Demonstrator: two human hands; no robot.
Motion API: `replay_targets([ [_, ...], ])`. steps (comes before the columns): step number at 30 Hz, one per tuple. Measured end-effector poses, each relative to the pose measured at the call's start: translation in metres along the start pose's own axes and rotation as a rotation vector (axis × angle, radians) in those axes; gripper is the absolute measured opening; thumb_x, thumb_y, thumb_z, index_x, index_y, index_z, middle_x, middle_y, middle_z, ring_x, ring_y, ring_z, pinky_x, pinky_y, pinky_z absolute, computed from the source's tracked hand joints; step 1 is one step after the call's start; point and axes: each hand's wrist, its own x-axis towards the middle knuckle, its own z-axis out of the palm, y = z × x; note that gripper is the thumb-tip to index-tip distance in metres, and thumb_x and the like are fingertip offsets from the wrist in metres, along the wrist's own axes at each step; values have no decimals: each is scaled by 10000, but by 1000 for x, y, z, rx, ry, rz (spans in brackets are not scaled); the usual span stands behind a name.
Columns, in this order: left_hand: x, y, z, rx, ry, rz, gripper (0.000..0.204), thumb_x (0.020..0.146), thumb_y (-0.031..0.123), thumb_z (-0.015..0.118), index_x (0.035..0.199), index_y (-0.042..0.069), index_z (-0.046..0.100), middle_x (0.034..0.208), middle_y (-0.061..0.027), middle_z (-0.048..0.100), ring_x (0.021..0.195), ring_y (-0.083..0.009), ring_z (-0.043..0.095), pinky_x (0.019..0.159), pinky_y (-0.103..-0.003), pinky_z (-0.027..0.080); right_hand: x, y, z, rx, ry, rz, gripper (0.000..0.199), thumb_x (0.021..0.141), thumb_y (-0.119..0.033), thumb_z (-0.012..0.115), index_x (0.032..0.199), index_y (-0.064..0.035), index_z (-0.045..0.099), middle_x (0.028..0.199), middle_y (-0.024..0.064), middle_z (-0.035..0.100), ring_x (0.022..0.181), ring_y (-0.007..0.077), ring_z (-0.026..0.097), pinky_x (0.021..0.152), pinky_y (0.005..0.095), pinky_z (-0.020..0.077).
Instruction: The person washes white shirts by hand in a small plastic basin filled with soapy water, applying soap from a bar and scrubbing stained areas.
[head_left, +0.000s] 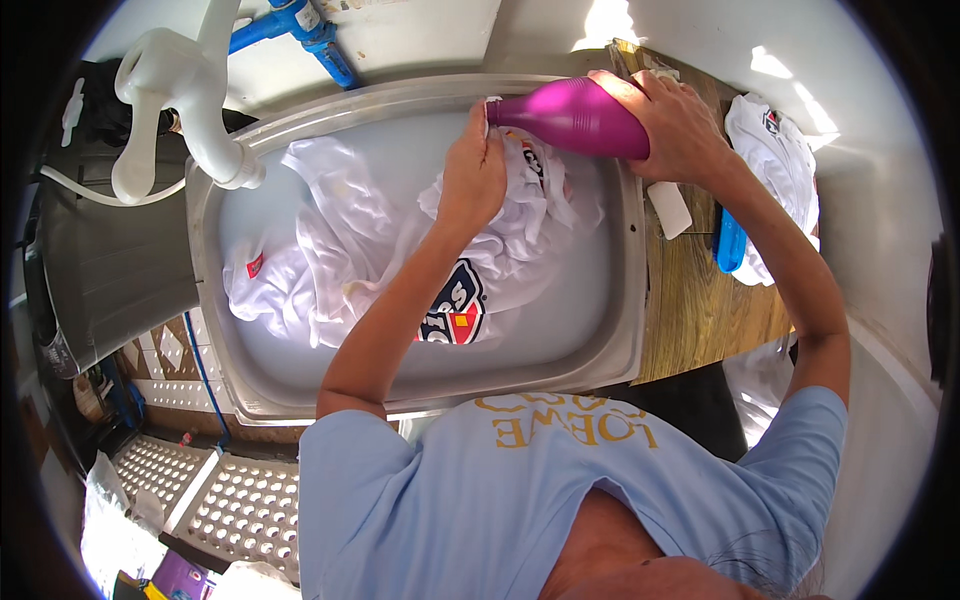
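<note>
Your right hand (pixel 672 122) grips the tipped magenta bottle (pixel 570 117) at 1 o'clock; your left hand (pixel 474 172) pinches its cap (pixel 489 110) | white shirts (pixel 330 250) lie in the sink (pixel 625 300)

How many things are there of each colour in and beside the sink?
White: 3 - crumpled white printed cloth in the metal sink, folded white cloth on the wooden shelf, small white bar
Magenta: 1 - magenta plastic bottle, held by the right hand, left hand at its cap
Blue: 1 - blue flat plastic thing
Total: 5
</note>
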Motion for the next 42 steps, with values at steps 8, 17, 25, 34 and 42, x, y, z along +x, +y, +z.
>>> replay_targets([
  [8,2,8,-3,-481,-80,-247,411,952,64,378,1342,-44,452,1259,-92,562,1112,-130,513,962,-235,365,-6,-1,-6,24,-10,11,764,591,-264,772,1299,-171,500,1052,130,541,1005,308,569,850,444,452],
  [17,0,12,10,-698,-81,-247,417,972,99,405,1371,-25,419,1182,-87,569,1028,-136,537,923,-270,430,-23,0,-5,314,24,54,867,593,-205,749,1378,-203,382,1037,135,582,984,343,577,810,474,476],
  [25,15,34,5,-698,-181,-351,314,965,115,435,1220,-13,568,928,2,619,803,-59,523,760,-202,428,-41,2,-10,238,77,113,865,597,-197,750,1382,-205,388,1081,119,570,1007,328,567,852,451,456],
  [34,10,22,9,-697,-328,-549,275,918,91,461,1108,-25,625,967,-44,657,856,-99,590,780,-239,474,-56,5,-6,143,30,79,907,581,-225,761,1401,-238,373,1056,120,574,976,331,578,843,445,454],
  [42,31,87,-21,-687,-401,-230,216,920,119,502,1026,-10,639,899,-34,652,803,-106,597,760,-234,477,-75,8,-11,618,305,191,925,590,-236,778,1404,-153,349,1218,152,562,1110,329,558,931,438,453],
])
